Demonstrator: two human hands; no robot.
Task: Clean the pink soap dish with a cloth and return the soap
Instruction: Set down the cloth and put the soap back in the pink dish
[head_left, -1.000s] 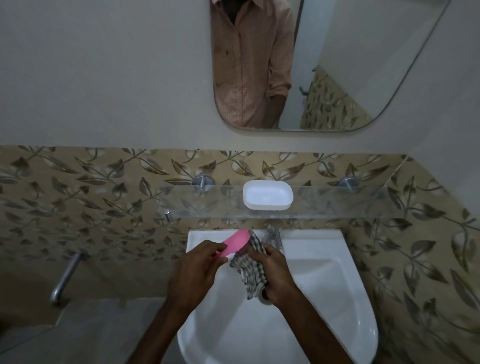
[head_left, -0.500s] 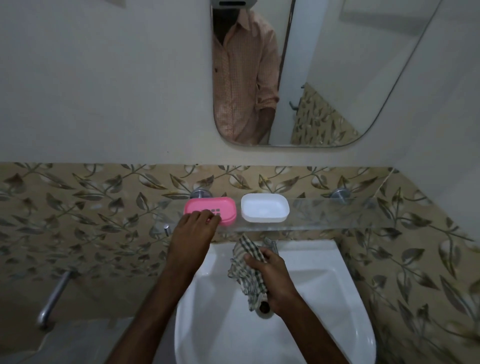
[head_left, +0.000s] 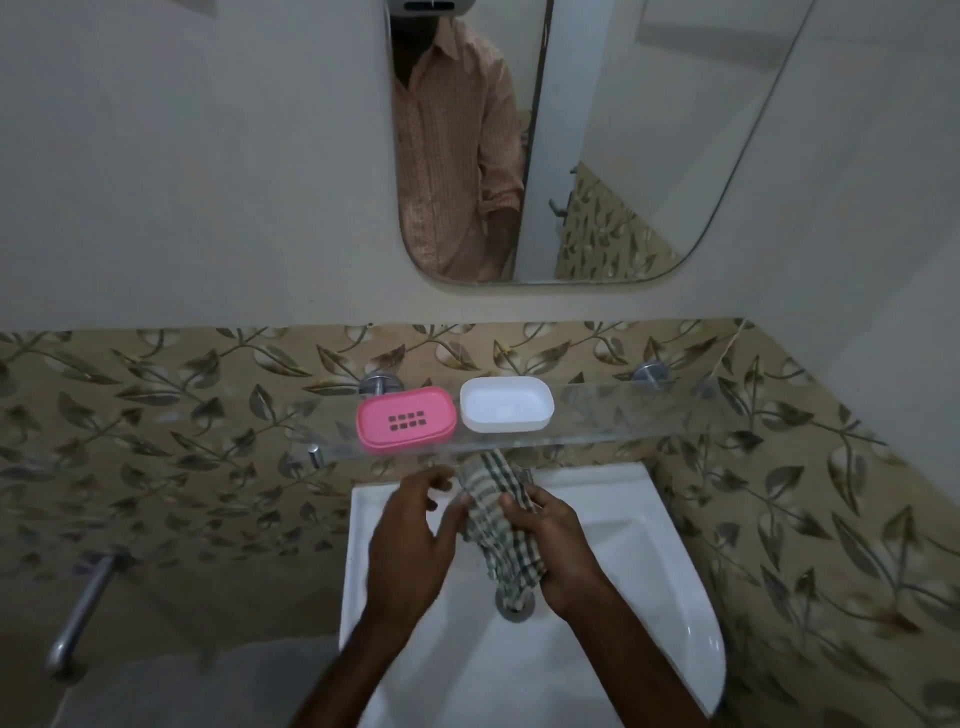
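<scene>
The pink soap dish (head_left: 406, 420), with a block of small slots in its middle, lies flat and empty on the glass shelf (head_left: 649, 415). Right beside it sits a white oval dish (head_left: 506, 410); I cannot tell whether soap lies in it. Below the shelf, over the sink, my right hand (head_left: 558, 553) grips a crumpled checked cloth (head_left: 496, 514) that hangs toward the drain. My left hand (head_left: 410, 540) is close to the cloth's left edge, fingers loose and holding nothing.
The white sink (head_left: 623, 571) lies under both hands, with its drain (head_left: 514, 607) partly behind the cloth. A mirror (head_left: 623, 156) hangs above the shelf. A metal pipe (head_left: 78, 618) sticks out of the tiled wall at the lower left.
My left hand carried the pink dish up from the sink, set it on the shelf left of the white dish, let go and came back down beside the cloth.
</scene>
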